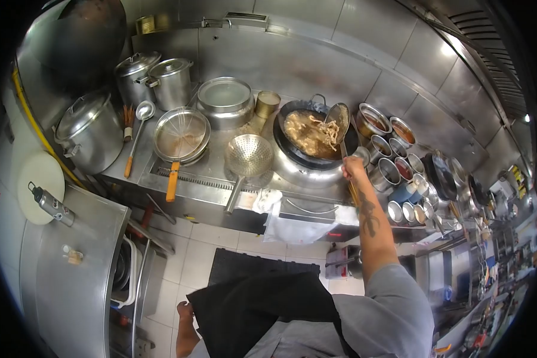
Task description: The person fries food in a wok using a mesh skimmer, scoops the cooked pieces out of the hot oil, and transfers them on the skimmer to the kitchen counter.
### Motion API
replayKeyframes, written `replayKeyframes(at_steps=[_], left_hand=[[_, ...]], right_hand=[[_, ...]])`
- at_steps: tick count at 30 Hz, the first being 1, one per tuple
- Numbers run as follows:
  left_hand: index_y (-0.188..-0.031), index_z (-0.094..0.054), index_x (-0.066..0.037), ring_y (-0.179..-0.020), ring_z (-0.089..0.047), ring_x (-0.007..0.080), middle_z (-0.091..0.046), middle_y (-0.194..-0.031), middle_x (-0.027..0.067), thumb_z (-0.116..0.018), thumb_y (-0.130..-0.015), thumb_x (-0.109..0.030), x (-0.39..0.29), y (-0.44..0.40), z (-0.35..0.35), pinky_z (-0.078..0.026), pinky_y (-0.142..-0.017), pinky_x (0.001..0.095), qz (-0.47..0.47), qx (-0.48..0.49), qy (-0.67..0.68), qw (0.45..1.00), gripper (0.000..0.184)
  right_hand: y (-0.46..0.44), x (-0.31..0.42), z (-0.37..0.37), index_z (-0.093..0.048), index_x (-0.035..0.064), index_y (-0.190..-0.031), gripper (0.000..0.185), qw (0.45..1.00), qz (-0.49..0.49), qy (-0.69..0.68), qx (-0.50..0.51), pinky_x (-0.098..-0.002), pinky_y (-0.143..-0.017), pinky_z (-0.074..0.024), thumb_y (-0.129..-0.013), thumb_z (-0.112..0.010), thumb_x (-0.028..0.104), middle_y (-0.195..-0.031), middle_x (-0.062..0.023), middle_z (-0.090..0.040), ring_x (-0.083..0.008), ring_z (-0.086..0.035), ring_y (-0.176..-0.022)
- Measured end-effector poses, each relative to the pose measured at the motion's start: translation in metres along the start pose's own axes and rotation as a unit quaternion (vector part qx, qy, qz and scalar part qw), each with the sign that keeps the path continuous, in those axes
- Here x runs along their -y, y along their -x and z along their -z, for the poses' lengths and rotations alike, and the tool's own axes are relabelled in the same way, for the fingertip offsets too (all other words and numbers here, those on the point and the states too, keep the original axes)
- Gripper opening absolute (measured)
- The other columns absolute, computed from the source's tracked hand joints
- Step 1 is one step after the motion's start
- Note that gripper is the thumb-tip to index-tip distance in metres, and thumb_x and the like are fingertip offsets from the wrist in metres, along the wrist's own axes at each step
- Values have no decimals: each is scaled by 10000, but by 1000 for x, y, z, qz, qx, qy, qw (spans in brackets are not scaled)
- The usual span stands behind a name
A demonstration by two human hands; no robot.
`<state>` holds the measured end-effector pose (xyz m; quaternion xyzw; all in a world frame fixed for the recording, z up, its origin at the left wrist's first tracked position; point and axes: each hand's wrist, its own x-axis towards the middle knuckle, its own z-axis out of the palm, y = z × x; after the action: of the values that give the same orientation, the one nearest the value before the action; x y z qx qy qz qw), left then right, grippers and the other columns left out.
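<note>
My right hand [354, 168] is closed around the handle of a round-bowled ladle [339, 119]. The ladle is tilted over a dark wok [286, 152], its bowl at the right rim. Brown liquid and pale, strip-like pieces of food [307, 132] fill the wok, some pieces lying against the ladle. Whether the bowl has holes I cannot tell. Low at my left side, my left hand [185, 310] is curled beside the black apron [256, 304]. Whatever it may hold is hidden.
A perforated strainer [249, 156] and wire strainers [181, 136] lie left of the wok. Behind stand a water-filled pot [224, 95] and a tin [267, 104]. Several sauce containers [386, 172] crowd the right. White cloths [295, 227] hang at the stove edge. A steel counter [71, 286] stands left.
</note>
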<state>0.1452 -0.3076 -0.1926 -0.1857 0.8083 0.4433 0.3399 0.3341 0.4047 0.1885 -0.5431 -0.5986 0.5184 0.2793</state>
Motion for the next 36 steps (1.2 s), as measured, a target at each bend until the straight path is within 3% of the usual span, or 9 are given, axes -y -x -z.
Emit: replayKeyframes(at_steps=[3,6,8,11,15,20,22,31,36], left_hand=[[-1062,-551,4,-552,-538,174,-576,-650,96,-567,-724,-78,5,5,0,-412,-446,349,-4,-4,6,1000,348],[-1075,-531,18,-535,-539,180,-577,-663,111,-573,-731,-70,-1,21,-11,-411,-419,331,-14,16,-4,1000,358],[-1088,-511,31,-517,-541,187,-577,-676,125,-579,-737,-62,-12,35,-19,-411,-393,313,-28,34,-14,999,369],[-1092,-503,44,-505,-543,193,-581,-682,137,-585,-738,-62,-24,47,-28,-414,-379,308,-38,39,-42,998,378],[-1086,-510,61,-502,-550,204,-589,-678,152,-586,-728,-70,-17,32,-46,-424,-382,318,-62,33,-83,994,388],[-1069,-527,66,-522,-567,220,-597,-694,173,-576,-713,-73,-27,24,-74,-448,-419,319,-65,42,-64,995,386],[-1050,-539,69,-535,-579,227,-609,-739,186,-590,-702,-89,-22,8,-85,-468,-462,312,-132,30,-125,983,386],[-1064,-528,81,-687,-608,268,-609,-847,218,-582,-687,-84,-18,18,-115,-487,-551,338,-74,6,-41,996,415],[-1075,-514,92,-672,-608,268,-607,-838,225,-578,-679,-72,-30,48,-99,-485,-528,343,-77,31,-108,991,433]], right_hand=[[-2,-1,-1,-510,71,-948,167,1000,5,17,0,-248,-287,-258,-868,-421,188,-533,-45,-509,-120,-421,-335],[-2,0,3,-512,73,-963,178,1000,5,24,-2,-250,-284,-262,-872,-411,187,-533,-46,-509,-120,-419,-333],[1,4,7,-523,60,-764,184,1000,-4,-15,-18,-260,-273,-256,-867,-425,176,-514,-54,-501,-125,-415,-313],[-8,-6,26,-520,58,-767,180,999,31,-24,-14,-259,-275,-262,-866,-427,177,-509,-50,-498,-124,-417,-314],[-18,-9,45,-492,68,-1013,217,999,14,-38,15,-244,-282,-269,-887,-355,181,-556,-50,-512,-112,-411,-329],[-12,-10,65,-506,58,-1046,221,995,18,-92,33,-234,-276,-255,-878,-424,175,-558,-49,-514,-111,-410,-320],[-10,-10,67,-502,41,-1054,238,995,23,-84,47,-227,-276,-257,-876,-395,157,-559,-46,-508,-103,-412,-327],[-5,-5,88,-492,30,-1029,214,985,5,-149,87,-207,-278,-249,-888,-382,147,-562,-36,-493,-91,-404,-340],[-10,-15,93,-455,20,-1056,216,975,-30,-180,125,-210,-271,-247,-882,-376,122,-585,-61,-501,-97,-399,-340]])
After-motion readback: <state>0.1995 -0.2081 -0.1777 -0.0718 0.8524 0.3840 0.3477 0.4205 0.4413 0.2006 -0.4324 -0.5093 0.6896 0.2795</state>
